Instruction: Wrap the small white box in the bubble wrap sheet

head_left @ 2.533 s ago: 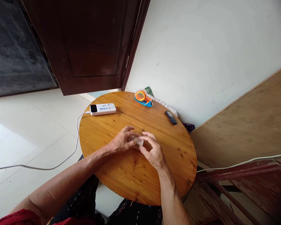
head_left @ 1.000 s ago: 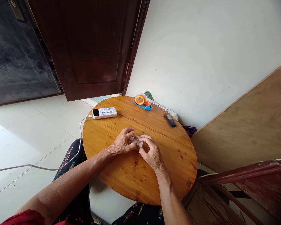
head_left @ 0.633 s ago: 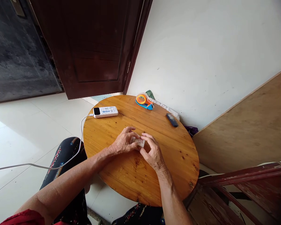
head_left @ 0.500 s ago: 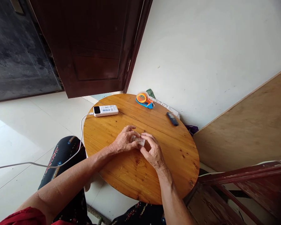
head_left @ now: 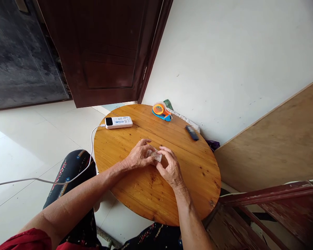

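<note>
Over the middle of the round wooden table (head_left: pixel 135 139), both of my hands close around a small, pale, flat rectangular piece (head_left: pixel 157 157) with faint printing. My left hand (head_left: pixel 140 155) grips its left side, with thumb and fingers curled about it. At its right edge, my right hand (head_left: pixel 170 168) pinches it between thumb and fingertips. The piece looks like a small packet or folded paper; its exact kind is too small to make out. Part of it is hidden beneath the left fingers.
A white power bank (head_left: pixel 119 122) with a plugged-in cable (head_left: pixel 91 152) lies at the table's back left. An orange and blue tape dispenser (head_left: pixel 161 111) stands at the back, near a blurred dark object (head_left: pixel 192 133). Behind are a door (head_left: pixel 106 52) and a white wall (head_left: pixel 224 52).
My hands hold nearly the same pose around the pale piece, and slightly more of it shows between them. The view has shifted a little.
</note>
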A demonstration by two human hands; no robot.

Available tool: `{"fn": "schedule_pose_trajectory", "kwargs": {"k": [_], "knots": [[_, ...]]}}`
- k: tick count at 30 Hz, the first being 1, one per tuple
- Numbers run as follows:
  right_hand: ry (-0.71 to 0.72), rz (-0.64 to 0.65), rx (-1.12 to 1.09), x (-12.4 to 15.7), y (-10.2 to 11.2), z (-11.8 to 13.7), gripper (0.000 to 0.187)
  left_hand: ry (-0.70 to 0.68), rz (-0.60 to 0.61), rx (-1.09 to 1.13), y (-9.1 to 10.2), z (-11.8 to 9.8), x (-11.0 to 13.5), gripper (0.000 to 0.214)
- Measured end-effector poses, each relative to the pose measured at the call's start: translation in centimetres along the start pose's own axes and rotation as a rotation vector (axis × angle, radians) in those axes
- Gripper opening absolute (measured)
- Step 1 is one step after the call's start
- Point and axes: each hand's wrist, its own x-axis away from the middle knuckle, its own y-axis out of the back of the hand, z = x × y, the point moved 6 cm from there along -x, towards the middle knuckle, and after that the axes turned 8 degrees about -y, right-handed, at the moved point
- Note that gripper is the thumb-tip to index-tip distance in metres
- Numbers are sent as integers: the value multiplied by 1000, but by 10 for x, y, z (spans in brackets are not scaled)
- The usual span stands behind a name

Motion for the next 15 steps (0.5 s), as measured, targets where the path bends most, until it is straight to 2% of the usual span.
{"fn": "schedule_pose_trajectory", "kwargs": {"k": [5, 10, 15], "knots": [[7, -7, -3, 0, -1, -1, 31, -20, -9, -22, 3, -2, 0, 36], [26, -13, -5, 0, -1, -1, 49, -38, 6, -20, 1, -2, -1, 36], [28, -15, 9, 1, 0, 0, 55, -25, 22, -24, -1, 2, 0, 36]]}}
